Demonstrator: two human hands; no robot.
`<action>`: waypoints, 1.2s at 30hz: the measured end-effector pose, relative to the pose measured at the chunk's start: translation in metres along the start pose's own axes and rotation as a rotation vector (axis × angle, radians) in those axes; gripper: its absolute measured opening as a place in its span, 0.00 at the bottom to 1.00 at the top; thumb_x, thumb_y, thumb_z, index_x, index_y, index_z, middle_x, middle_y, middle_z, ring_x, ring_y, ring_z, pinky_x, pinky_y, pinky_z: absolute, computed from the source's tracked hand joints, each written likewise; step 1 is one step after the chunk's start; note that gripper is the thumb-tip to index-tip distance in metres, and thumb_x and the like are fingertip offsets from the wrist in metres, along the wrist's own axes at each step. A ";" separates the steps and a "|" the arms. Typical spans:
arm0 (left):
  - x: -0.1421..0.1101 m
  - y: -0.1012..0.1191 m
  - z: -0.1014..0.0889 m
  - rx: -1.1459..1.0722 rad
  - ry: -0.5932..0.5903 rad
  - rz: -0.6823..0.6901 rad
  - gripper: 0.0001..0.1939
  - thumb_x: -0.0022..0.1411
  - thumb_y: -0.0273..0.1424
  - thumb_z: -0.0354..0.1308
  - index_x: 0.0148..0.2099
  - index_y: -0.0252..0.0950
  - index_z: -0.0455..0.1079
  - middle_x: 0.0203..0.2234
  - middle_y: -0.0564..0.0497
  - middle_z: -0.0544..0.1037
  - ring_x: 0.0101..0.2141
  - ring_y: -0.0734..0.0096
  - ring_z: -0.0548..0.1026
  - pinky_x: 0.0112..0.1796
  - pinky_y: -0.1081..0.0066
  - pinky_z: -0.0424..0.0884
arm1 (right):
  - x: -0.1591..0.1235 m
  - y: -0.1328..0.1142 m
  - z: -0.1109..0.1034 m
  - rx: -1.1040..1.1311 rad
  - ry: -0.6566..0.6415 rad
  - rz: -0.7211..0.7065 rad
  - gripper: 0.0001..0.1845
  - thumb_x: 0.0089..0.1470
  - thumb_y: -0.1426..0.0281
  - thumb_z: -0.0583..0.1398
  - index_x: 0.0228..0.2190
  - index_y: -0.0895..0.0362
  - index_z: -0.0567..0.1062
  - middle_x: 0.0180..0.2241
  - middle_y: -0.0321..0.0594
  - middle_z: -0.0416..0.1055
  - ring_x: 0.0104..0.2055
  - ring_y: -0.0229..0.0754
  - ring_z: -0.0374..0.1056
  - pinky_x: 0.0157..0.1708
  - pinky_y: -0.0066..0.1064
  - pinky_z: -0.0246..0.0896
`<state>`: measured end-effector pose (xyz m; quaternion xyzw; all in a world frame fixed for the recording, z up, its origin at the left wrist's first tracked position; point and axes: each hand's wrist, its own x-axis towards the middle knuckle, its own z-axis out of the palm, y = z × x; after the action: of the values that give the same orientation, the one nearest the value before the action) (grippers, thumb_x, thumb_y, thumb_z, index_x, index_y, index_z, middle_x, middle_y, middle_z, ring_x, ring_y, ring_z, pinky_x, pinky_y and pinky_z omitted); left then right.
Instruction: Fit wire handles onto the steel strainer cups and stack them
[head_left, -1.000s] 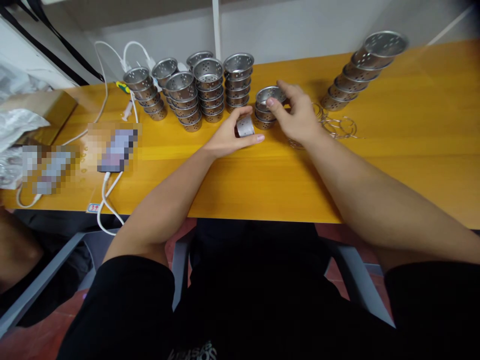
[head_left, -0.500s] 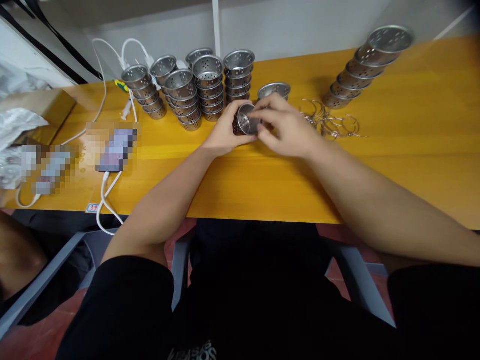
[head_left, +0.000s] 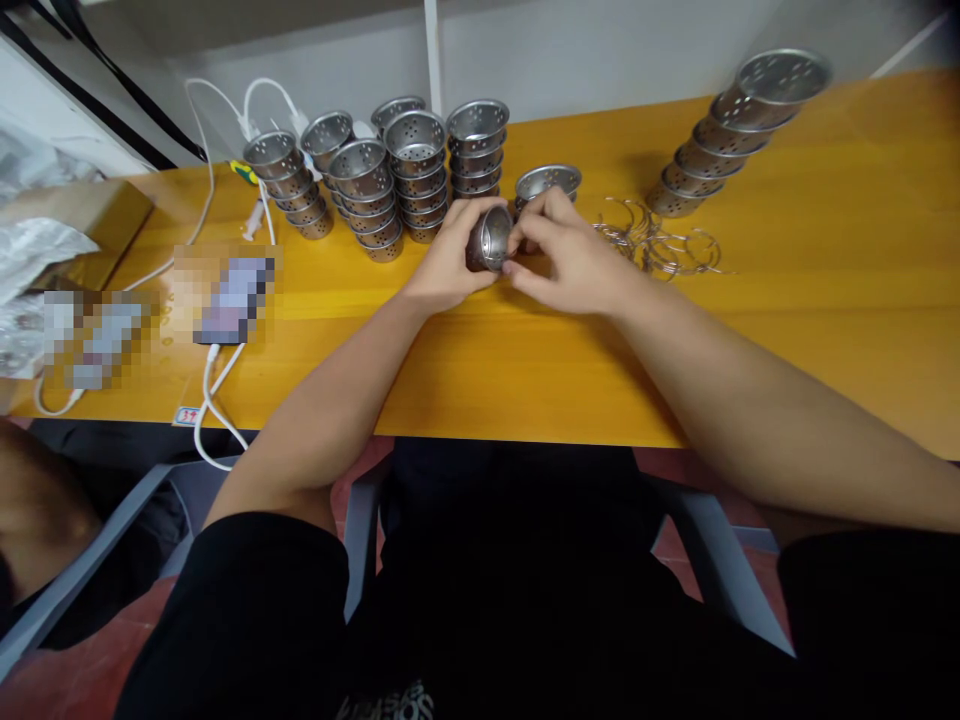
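My left hand [head_left: 448, 258] is closed around a small perforated metal cup [head_left: 493, 238], tilted with its mouth toward my right hand. A thin bright curved line shows across the mouth; whether it is a wire or the rim I cannot tell. At the cup's right edge, my right hand [head_left: 559, 250] has its thumb and fingers pinched together, and what they hold is too small to make out. Just behind my hands stands another metal cup [head_left: 548, 181], partly hidden. To the right of my right hand lies a loose tangle of thin wire rings [head_left: 664, 245].
Several stacks of perforated cups [head_left: 361, 170] stand at the back left. One tall leaning stack [head_left: 720, 140] is at the back right. A phone [head_left: 234, 300] with a white cable and a cardboard box [head_left: 124, 225] lie left. Beside me sits another person, an arm showing.
The cup in my left hand has turned slightly. My right fingers have drawn back from inside its mouth to its right edge and pinched closer together.
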<state>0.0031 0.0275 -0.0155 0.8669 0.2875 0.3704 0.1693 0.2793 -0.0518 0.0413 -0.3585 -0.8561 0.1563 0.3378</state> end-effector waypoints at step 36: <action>0.001 -0.013 0.002 -0.067 0.152 -0.156 0.47 0.76 0.66 0.80 0.79 0.44 0.70 0.71 0.36 0.82 0.73 0.39 0.83 0.81 0.36 0.77 | 0.000 0.048 -0.063 -0.235 0.434 0.290 0.11 0.81 0.55 0.74 0.53 0.47 0.84 0.68 0.64 0.78 0.66 0.63 0.78 0.69 0.60 0.83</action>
<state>-0.0002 0.0380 -0.0230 0.8050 0.3536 0.4303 0.2042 0.3473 -0.0171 0.0623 -0.5391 -0.7158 0.0224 0.4433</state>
